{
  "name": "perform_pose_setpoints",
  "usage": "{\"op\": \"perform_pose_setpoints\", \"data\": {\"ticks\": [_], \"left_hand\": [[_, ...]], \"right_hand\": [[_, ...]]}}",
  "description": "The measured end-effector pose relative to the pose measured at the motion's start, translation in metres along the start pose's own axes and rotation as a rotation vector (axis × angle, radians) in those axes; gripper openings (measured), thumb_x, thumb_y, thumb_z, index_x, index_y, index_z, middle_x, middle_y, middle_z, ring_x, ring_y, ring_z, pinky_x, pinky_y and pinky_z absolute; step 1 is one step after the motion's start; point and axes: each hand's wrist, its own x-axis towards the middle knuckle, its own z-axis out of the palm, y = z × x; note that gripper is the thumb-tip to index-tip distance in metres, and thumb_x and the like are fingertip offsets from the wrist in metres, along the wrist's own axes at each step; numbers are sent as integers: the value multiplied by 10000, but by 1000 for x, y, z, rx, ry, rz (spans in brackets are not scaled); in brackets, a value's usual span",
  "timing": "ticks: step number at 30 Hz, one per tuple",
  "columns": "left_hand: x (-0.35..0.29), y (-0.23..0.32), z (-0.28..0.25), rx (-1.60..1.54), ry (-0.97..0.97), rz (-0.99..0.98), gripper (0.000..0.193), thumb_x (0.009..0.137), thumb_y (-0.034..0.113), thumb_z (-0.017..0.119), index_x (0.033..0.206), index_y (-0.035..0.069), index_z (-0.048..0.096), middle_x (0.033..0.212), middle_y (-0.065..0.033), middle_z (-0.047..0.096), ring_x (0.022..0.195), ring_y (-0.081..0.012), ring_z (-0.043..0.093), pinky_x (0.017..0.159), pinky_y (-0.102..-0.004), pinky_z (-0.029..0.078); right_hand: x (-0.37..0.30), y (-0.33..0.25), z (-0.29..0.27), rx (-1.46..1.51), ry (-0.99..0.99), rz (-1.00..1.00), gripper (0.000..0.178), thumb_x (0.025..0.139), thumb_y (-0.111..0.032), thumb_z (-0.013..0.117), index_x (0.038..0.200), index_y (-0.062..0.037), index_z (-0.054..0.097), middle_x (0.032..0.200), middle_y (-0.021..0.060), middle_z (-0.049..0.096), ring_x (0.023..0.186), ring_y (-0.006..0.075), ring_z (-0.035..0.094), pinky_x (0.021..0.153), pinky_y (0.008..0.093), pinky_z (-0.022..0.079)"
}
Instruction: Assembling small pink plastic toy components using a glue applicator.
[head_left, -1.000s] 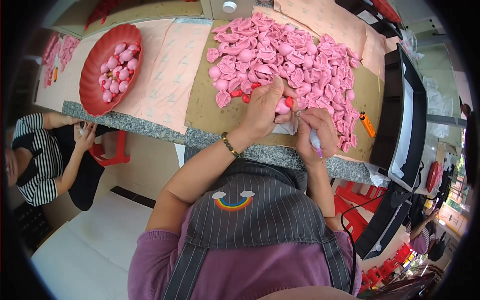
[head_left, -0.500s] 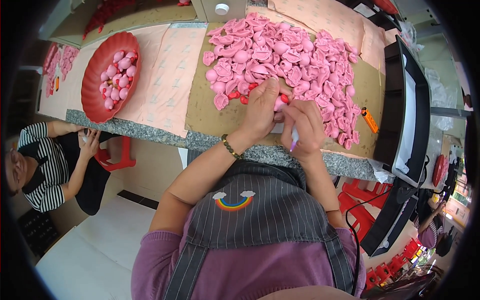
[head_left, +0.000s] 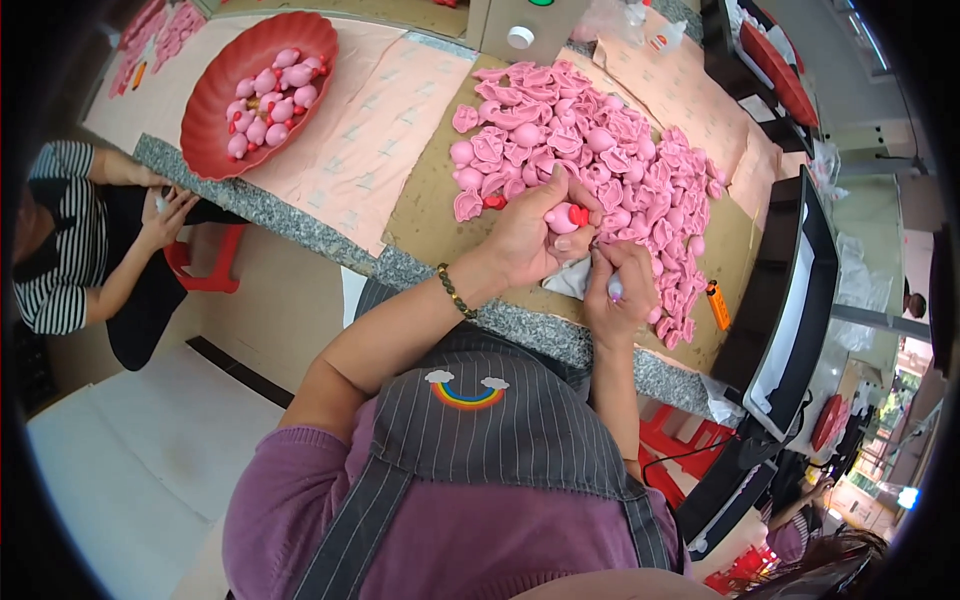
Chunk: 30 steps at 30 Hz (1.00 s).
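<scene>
My left hand (head_left: 530, 238) is closed around a small round pink piece (head_left: 563, 219) with red bits (head_left: 578, 215) at its side. Just right of it, my right hand (head_left: 622, 288) is curled around a slim whitish-lilac object, perhaps a small tube (head_left: 614, 289), mostly covered by the fingers. A gap separates the right fingertips from the pink piece. Beyond both hands spreads a heap of pink moulded parts (head_left: 600, 160), some round and some like ruffled shells. A loose red piece (head_left: 494, 201) lies by the left hand. White crumpled cloth or tissue (head_left: 567, 280) lies under the hands.
A red scalloped bowl (head_left: 205, 125) of pink-and-red pieces stands at the left. An orange-handled tool (head_left: 718, 306) lies beside a black tray (head_left: 745, 345) on the right. The stone table edge (head_left: 330, 240) runs before me. A seated person (head_left: 75, 230) works at far left.
The view has swung, shifting the table in the picture. My right hand has drawn slightly away from the pink piece, whose red bits now show more fully.
</scene>
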Motion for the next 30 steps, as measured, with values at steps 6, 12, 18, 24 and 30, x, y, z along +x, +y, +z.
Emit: {"op": "perform_pose_setpoints", "data": {"ticks": [6, 12, 18, 24, 30], "left_hand": [[-12, 6, 8, -77, -36, 41, 477, 953, 435, 341, 915, 4, 544, 821, -82, 544, 526, -127, 416, 468, -231, 333], [-33, 15, 23, -71, 172, 151, 459, 964, 400, 331, 1049, -7, 525, 928, -112, 564, 749, -202, 569, 664, -265, 473], [-45, 26, 13, -7, 8, 19, 433, 959, 383, 349, 1161, 17, 459, 1169, -202, 534, 966, -284, 608, 818, -373, 515], [-71, 37, 17, 54, 118, 119, 371, 955, 325, 397, 1174, 32, 455, 1137, -169, 562, 858, -211, 627, 743, -326, 523], [-113, 56, 9, 158, 181, 200, 222, 859, 96, 488, 1044, -17, 535, 905, -94, 585, 679, -182, 558, 569, -293, 431]], "right_hand": [[-2, -1, 1, 4, -19, -2, 109, 717, 87, 635, 798, 23, 599, 773, 128, 592, 708, 222, 589, 628, 286, 462], [-3, 1, -1, -65, -87, -32, 112, 704, 93, 631, 786, 26, 595, 766, 133, 588, 706, 238, 590, 636, 295, 466], [2, 5, 2, -74, -97, -29, 112, 699, 91, 626, 783, 26, 592, 768, 137, 589, 707, 250, 590, 637, 300, 467], [6, -11, 10, -63, -126, -44, 99, 719, 69, 621, 796, 9, 604, 757, 128, 591, 691, 251, 585, 632, 308, 463], [-2, -4, -7, -120, -76, -80, 91, 772, 27, 617, 862, 28, 604, 823, 154, 590, 782, 296, 562, 717, 363, 453]]}}
